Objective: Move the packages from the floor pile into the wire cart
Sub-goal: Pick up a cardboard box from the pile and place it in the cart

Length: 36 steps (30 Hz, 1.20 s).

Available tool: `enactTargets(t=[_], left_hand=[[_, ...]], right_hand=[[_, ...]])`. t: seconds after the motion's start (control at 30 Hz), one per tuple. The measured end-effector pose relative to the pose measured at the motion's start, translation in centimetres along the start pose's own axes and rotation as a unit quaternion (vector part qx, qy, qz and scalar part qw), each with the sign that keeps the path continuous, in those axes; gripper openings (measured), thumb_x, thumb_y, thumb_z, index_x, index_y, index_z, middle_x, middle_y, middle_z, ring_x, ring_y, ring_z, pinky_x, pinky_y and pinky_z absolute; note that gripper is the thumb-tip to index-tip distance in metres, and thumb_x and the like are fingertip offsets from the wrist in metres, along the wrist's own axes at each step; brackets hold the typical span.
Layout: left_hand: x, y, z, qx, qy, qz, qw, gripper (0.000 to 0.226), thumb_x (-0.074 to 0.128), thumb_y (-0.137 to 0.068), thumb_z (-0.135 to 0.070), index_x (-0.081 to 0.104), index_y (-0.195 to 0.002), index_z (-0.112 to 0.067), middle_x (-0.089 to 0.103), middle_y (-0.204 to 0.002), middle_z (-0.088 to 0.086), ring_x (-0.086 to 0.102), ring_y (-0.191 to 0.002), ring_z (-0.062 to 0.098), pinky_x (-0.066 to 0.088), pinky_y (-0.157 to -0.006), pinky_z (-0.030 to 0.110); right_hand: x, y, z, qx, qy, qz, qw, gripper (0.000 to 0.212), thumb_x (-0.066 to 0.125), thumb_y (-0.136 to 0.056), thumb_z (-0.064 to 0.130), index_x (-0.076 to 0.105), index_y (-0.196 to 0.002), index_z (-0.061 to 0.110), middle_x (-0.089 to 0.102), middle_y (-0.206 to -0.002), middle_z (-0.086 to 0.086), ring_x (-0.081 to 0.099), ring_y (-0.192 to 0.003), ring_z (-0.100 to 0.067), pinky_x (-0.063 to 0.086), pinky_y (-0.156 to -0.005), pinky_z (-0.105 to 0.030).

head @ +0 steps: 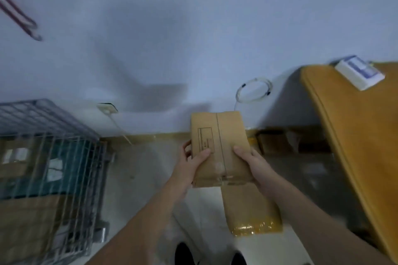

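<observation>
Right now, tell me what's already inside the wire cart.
Through the wire cart's bars: brown cardboard boxes and a teal package with white labels. Bars and blur hide the exact count.

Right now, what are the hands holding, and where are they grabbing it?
Both hands hold the cardboard box: the left hand grips its left edge, the right hand its right edge.

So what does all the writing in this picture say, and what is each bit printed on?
Nothing here can be read.
Cardboard box held by the left hand and right hand: a printed black frame with small lines, too blurred to read.
White labels on packages in the wire cart: too blurred.
White device on the orange surface: blue markings, no legible text.
</observation>
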<state>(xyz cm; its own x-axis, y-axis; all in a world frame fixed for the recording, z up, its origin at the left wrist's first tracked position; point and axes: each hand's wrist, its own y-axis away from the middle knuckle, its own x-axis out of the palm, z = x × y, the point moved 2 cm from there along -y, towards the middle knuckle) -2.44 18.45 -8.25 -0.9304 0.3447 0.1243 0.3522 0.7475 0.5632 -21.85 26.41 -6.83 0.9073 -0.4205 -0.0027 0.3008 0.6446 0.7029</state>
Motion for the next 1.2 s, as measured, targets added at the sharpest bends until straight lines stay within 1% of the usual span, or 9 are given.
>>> enactTargets(t=[0.1, 0.2, 0.37, 0.47, 0.6, 0.77, 0.9, 1.1, 1.2], left_hand=[[-1.1, 8.1, -8.3, 0.032, 0.028, -0.027, 0.999, 0.085, 0.089, -0.072, -0.044, 0.041, -0.141, -0.033, 0.062, -0.137, 0.004, 0.070, -0.116, 0.025, 0.062, -0.093, 0.047], [-2.7, 15.9, -13.8, 0.062, 0.041, -0.064, 0.995, 0.073, 0.082, -0.088, -0.040, 0.036, -0.144, -0.033, 0.061, -0.135, 0.003, 0.069, -0.112, 0.025, 0.063, -0.081, 0.044], [-7.1, 26.1, -18.3, 0.133, 0.091, -0.152, 0.975, 0.070, 0.078, -0.090, -0.045, 0.035, -0.144, -0.036, 0.062, -0.130, 0.000, 0.070, -0.112, 0.027, 0.062, -0.092, 0.051], [-10.2, 32.3, -18.9, 0.161, 0.130, -0.213, 0.955, 0.073, 0.076, -0.087, -0.052, 0.036, -0.143, -0.032, 0.063, -0.128, 0.001, 0.071, -0.108, 0.027, 0.065, -0.082, 0.046], [-15.9, 39.8, -18.5, 0.196, 0.173, -0.277, 0.925, 0.067, 0.075, -0.090, -0.051, 0.042, -0.142, -0.027, 0.065, -0.128, 0.005, 0.072, -0.104, 0.024, 0.062, -0.061, 0.032], [-24.9, 48.3, -17.3, 0.238, 0.166, -0.343, 0.893, 0.074, 0.080, -0.081, -0.062, 0.048, -0.139, -0.030, 0.068, -0.128, 0.005, 0.073, -0.108, 0.024, 0.063, -0.084, 0.044], [-32.5, 54.7, -15.6, 0.243, 0.139, -0.387, 0.879, 0.094, 0.084, -0.063, -0.077, 0.049, -0.139, -0.036, 0.070, -0.130, 0.002, 0.072, -0.112, 0.024, 0.056, -0.102, 0.055], [-41.9, 61.0, -13.0, 0.247, 0.166, -0.415, 0.860, 0.072, 0.081, -0.075, -0.063, 0.053, -0.135, -0.035, 0.073, -0.125, 0.004, 0.077, -0.101, 0.020, 0.063, -0.079, 0.041], [-45.9, 62.3, -12.1, 0.243, 0.190, -0.422, 0.853, 0.073, 0.082, -0.076, -0.060, 0.052, -0.136, -0.032, 0.073, -0.124, 0.007, 0.079, -0.096, 0.020, 0.062, -0.070, 0.036]], right_hand=[[2.3, 8.0, 7.3, -0.042, 0.001, 0.043, 0.998, 0.052, 0.076, -0.088, 0.048, 0.063, -0.135, 0.027, 0.078, -0.116, 0.003, 0.075, -0.107, -0.024, 0.059, -0.097, -0.047], [4.9, 14.6, 12.0, -0.091, 0.024, 0.111, 0.989, 0.056, 0.076, -0.088, 0.051, 0.064, -0.135, 0.023, 0.078, -0.118, -0.003, 0.075, -0.110, -0.026, 0.056, -0.102, -0.049], [11.1, 22.6, 17.1, -0.180, 0.079, 0.184, 0.963, 0.041, 0.074, -0.092, 0.043, 0.067, -0.128, 0.026, 0.080, -0.112, -0.001, 0.077, -0.101, -0.024, 0.062, -0.088, -0.041], [16.3, 27.2, 18.7, -0.209, 0.143, 0.236, 0.938, 0.050, 0.075, -0.089, 0.049, 0.060, -0.132, 0.031, 0.075, -0.118, -0.002, 0.074, -0.104, -0.027, 0.061, -0.089, -0.045], [24.0, 32.8, 18.6, -0.235, 0.182, 0.290, 0.910, 0.051, 0.074, -0.089, 0.051, 0.057, -0.134, 0.035, 0.071, -0.123, -0.002, 0.070, -0.107, -0.029, 0.059, -0.094, -0.050], [34.2, 39.1, 16.3, -0.254, 0.197, 0.366, 0.873, 0.051, 0.074, -0.090, 0.047, 0.060, -0.138, 0.033, 0.073, -0.121, -0.002, 0.070, -0.108, -0.030, 0.060, -0.094, -0.050], [42.4, 43.5, 12.7, -0.268, 0.194, 0.400, 0.855, 0.054, 0.074, -0.090, 0.050, 0.061, -0.139, 0.034, 0.074, -0.122, 0.001, 0.072, -0.107, -0.027, 0.063, -0.080, -0.042], [52.8, 47.9, 7.8, -0.268, 0.215, 0.434, 0.833, 0.060, 0.075, -0.085, 0.053, 0.057, -0.141, 0.038, 0.072, -0.123, 0.004, 0.071, -0.108, -0.025, 0.059, -0.097, -0.051], [57.1, 48.4, 6.5, -0.254, 0.240, 0.441, 0.827, 0.094, 0.083, -0.060, 0.072, 0.055, -0.145, 0.042, 0.073, -0.125, 0.005, 0.072, -0.109, -0.027, 0.059, -0.096, -0.053]])
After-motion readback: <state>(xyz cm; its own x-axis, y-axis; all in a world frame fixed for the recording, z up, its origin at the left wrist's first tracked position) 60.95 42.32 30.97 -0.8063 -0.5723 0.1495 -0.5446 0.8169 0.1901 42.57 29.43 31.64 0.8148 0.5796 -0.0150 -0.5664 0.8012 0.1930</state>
